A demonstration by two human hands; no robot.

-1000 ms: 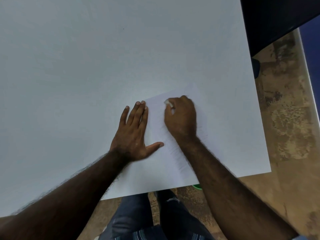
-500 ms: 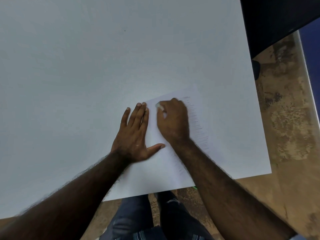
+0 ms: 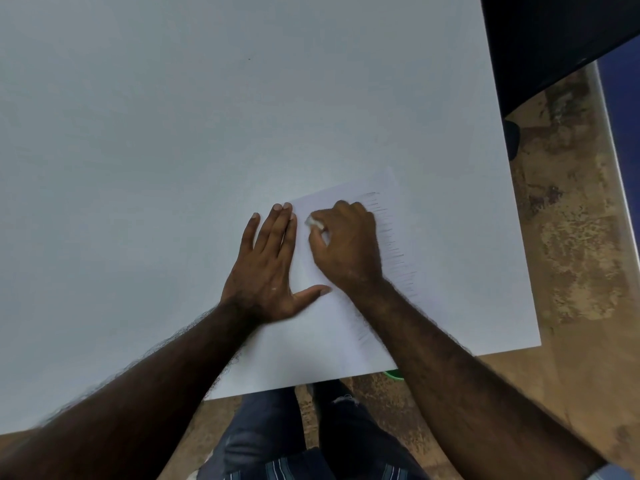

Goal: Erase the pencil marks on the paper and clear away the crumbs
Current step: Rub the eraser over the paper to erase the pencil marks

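A white sheet of paper (image 3: 436,271) lies tilted on the white table (image 3: 173,150), near its front right corner. Short pencil marks (image 3: 394,244) run in a band down the sheet, to the right of my right hand. My right hand (image 3: 346,244) pinches a small white eraser (image 3: 313,222) and presses it on the paper near the sheet's upper left edge. My left hand (image 3: 270,268) lies flat with straight fingers across the sheet's left edge, thumb spread onto the paper. No crumbs can be made out.
The table's right edge (image 3: 519,237) and front edge are close to the paper. A black object (image 3: 547,39) stands at the upper right beyond the table. A green thing (image 3: 394,374) peeks out under the front edge. My legs are below.
My right hand has slid the eraser leftward across the paper, toward my left hand, uncovering the pencil marks on its right. My left hand has stayed flat in place.
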